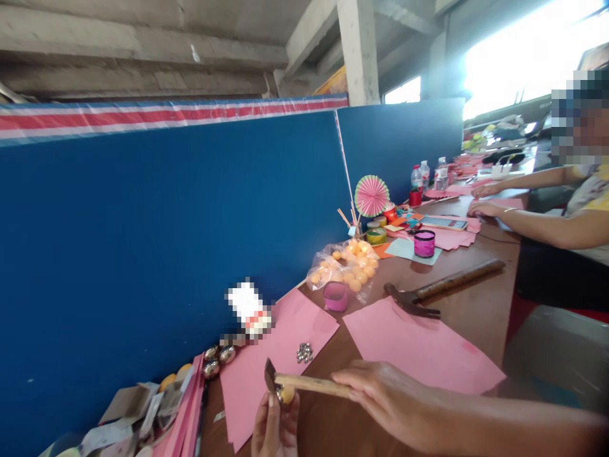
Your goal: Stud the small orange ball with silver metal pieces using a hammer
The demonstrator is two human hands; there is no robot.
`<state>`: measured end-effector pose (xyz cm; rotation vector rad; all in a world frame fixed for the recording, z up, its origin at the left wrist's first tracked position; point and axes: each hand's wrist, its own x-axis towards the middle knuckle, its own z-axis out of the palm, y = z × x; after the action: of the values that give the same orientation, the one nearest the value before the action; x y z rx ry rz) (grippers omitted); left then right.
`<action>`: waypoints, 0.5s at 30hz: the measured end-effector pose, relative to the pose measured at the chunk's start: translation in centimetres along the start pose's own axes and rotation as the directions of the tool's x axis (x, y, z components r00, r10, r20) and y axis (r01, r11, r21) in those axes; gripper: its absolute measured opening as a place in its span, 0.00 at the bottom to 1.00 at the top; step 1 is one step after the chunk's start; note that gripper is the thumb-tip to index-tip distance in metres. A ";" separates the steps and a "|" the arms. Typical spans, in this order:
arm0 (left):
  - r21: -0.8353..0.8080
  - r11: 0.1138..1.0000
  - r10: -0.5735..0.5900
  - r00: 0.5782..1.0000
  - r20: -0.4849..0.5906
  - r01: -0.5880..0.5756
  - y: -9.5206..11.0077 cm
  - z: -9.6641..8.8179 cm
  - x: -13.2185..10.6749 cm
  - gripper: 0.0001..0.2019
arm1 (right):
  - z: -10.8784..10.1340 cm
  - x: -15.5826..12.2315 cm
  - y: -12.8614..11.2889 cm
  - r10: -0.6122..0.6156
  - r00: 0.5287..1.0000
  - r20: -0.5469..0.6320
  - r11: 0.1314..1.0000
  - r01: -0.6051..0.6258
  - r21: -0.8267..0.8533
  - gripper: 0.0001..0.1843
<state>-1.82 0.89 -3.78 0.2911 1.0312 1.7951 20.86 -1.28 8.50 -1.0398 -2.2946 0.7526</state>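
Note:
My left hand [273,425], low in the view, has its fingers around a small orange ball [287,394] with something silvery on its left side. My right hand [375,397] grips a small hammer [314,384] by its wooden handle. The hammer's dark head is right at the ball, above my left fingertips; I cannot tell whether it touches. Behind the ball, a cluster of small silvery pieces [304,353] lies on pink paper [276,324]. Another pink sheet [423,343] is beyond my right hand.
A claw hammer [447,284] lies on the brown table [492,254]. A clear bag of orange balls [347,266] and purple rings stand near the blue partition [166,235]. Shiny metal balls [219,360] and a cluttered box [137,412] are at left. Another person's arms [537,219] rest at right.

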 end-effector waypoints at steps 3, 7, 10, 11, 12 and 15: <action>-0.002 1.000 -0.021 0.999 -0.025 0.021 0.2 0.3 -0.3 0.14 | 0.0 0.0 0.0 -0.003 1.000 0.003 1.000 0.003 0.010 0.17; -0.005 0.999 -0.034 0.998 0.047 0.034 0.4 0.4 -0.3 0.12 | 0.2 -0.2 0.2 -0.022 1.000 -0.001 1.000 0.022 -0.002 0.18; -0.026 0.999 -0.025 1.000 0.003 0.025 0.5 0.5 -0.3 0.09 | 0.3 -0.4 0.2 -0.016 0.999 -0.041 1.000 0.016 0.001 0.19; -0.032 0.999 -0.034 0.999 -0.006 0.033 0.5 0.5 -0.3 0.09 | 0.3 -0.4 0.2 -0.018 0.999 -0.045 1.000 0.019 0.004 0.19; -0.038 0.998 -0.046 0.999 -0.008 0.046 0.6 0.5 -0.3 0.09 | 0.3 -0.3 0.2 -0.023 0.999 -0.039 1.000 0.023 0.004 0.19; -0.045 0.997 -0.060 0.998 0.018 0.060 0.5 0.3 -0.3 0.10 | 0.1 -0.3 -0.1 -0.021 1.000 -0.022 1.000 0.021 -0.003 0.18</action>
<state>-1.80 0.76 -3.11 0.2441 0.9765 1.7568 20.93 -1.54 8.45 -1.0187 -2.2854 0.7264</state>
